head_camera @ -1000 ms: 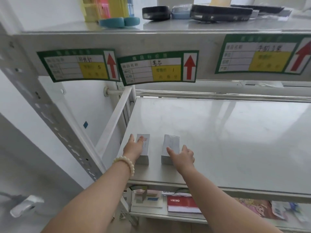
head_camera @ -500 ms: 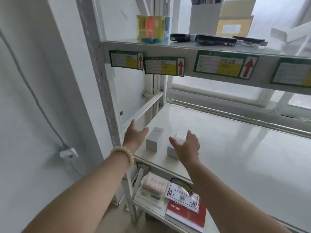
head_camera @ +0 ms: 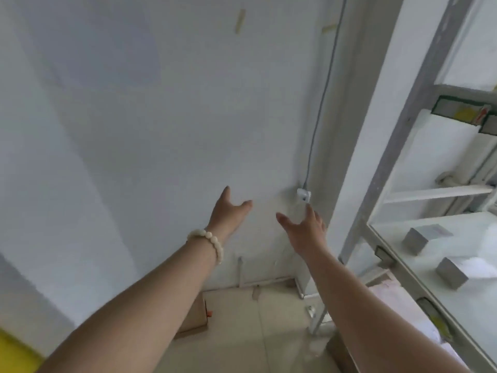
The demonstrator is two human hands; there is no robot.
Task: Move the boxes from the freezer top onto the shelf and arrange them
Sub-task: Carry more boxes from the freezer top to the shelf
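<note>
Two small grey-white boxes stand side by side on the white shelf (head_camera: 419, 267) at the far right: the farther box (head_camera: 419, 238) and the nearer box (head_camera: 454, 270). My left hand (head_camera: 228, 211), with a bead bracelet on its wrist, is held out in front of the white wall, fingers spread and empty. My right hand (head_camera: 304, 227) is also out in the air, left of the shelf's grey upright, fingers relaxed and holding nothing. Both hands are well clear of the boxes. The freezer top is out of view.
The shelf's grey metal upright (head_camera: 387, 146) runs diagonally at right. A cable and small white socket (head_camera: 303, 195) hang on the wall. A cardboard box (head_camera: 193, 316) lies on the tiled floor. A yellow object (head_camera: 13, 354) shows at bottom left.
My view has swung left from the shelf to the wall. Both hands have let go of the two boxes and drawn away to the left; the boxes stay on the shelf.
</note>
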